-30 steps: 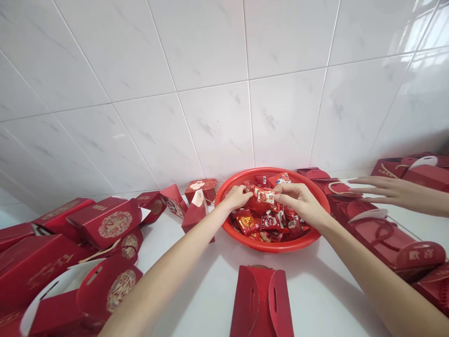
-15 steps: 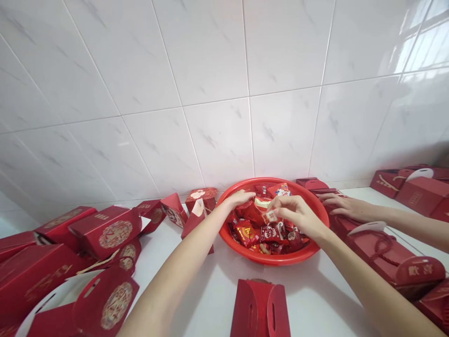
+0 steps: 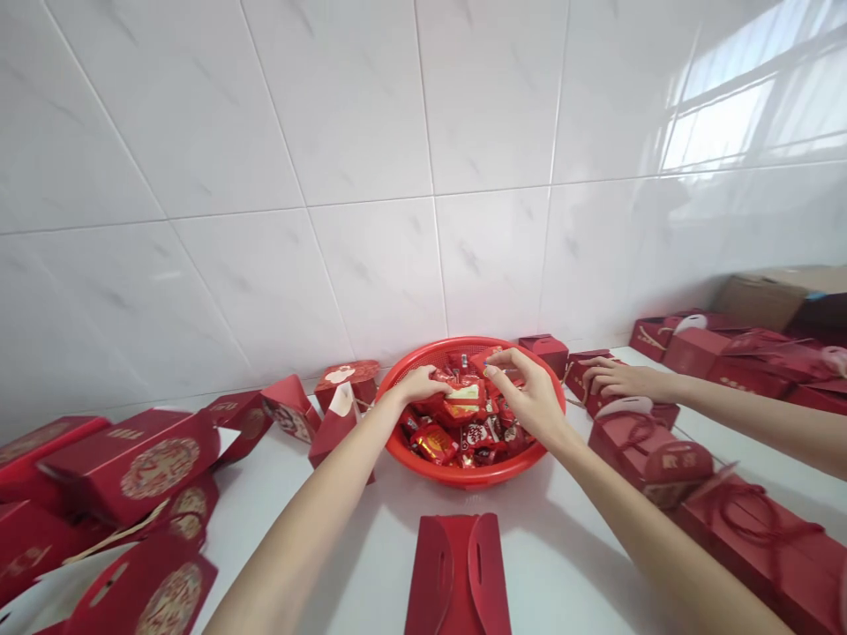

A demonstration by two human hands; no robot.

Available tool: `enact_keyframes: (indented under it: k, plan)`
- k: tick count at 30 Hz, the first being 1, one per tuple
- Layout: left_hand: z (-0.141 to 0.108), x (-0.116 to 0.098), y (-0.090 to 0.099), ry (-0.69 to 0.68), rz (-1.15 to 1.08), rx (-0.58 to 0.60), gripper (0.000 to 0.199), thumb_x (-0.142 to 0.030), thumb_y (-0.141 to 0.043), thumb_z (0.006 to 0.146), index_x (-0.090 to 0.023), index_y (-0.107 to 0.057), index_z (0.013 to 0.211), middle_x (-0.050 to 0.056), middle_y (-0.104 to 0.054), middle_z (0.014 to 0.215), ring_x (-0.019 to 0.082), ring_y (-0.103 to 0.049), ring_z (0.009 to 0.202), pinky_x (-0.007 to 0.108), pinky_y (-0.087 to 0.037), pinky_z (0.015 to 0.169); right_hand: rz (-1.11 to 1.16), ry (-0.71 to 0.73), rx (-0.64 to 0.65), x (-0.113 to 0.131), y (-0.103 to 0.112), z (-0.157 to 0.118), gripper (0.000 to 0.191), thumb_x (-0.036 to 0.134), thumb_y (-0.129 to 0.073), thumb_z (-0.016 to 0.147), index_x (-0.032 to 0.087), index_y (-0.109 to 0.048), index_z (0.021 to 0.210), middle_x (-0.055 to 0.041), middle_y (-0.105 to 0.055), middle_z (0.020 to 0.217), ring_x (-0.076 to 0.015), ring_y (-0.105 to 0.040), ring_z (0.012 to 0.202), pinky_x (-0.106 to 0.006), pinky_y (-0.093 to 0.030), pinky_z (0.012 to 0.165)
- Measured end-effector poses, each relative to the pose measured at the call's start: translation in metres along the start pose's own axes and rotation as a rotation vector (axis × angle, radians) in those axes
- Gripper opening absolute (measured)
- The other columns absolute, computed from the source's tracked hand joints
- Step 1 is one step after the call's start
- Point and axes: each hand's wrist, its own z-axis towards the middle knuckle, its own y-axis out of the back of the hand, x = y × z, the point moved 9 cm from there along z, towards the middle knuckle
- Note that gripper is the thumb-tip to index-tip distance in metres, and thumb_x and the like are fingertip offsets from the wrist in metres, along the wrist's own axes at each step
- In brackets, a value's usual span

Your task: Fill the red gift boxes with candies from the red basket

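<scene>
The white table (image 3: 377, 564) supports a red basket (image 3: 467, 477), with a red carton (image 3: 458, 582) in front, apart from it. Left hand (image 3: 416, 385): fingers bent at a red packet (image 3: 466, 402) lying in the basket. Right hand (image 3: 531, 395): thumb and forefinger narrowly spaced. Whether either grips cannot be told. Current step, apparently: selecting wrapped sweets (image 3: 483, 434). Next move calls for a precise fingertip pinch.

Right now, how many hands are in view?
3: left hand and right hand, both at the red basket; co-worker's hand at red boxes to the right. Co-worker's other hand isn't visible.
</scene>
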Motion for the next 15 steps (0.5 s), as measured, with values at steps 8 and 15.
enact_keyframes:
  k: [8, 15]
  plan:
    - [0.003, -0.006, -0.002, -0.013, 0.015, 0.021, 0.03, -0.042, -0.074, 0.057, -0.021, -0.06, 0.072, 0.006, -0.073, 0.087, 0.027, -0.066, 0.086, 0.03, -0.045, 0.067, 0.031, -0.255, -0.126, -0.019, 0.05, -0.108, 0.033, 0.048, -0.048, 0.096, 0.027, -0.056, 0.12, -0.0095, -0.057, 0.138, -0.025, -0.052, 0.13, -0.04, -0.044, 0.107]
    - [-0.003, -0.01, 0.001, -0.045, -0.008, 0.038, 0.032, -0.046, -0.073, 0.058, -0.02, -0.061, 0.071, 0.006, -0.073, 0.083, 0.028, -0.066, 0.087, 0.029, -0.045, 0.066, -0.106, -0.368, -0.123, -0.071, 0.066, -0.115, 0.053, 0.054, -0.042, 0.095, 0.027, -0.046, 0.141, -0.0113, -0.037, 0.158, -0.026, -0.031, 0.148, -0.048, -0.024, 0.122]
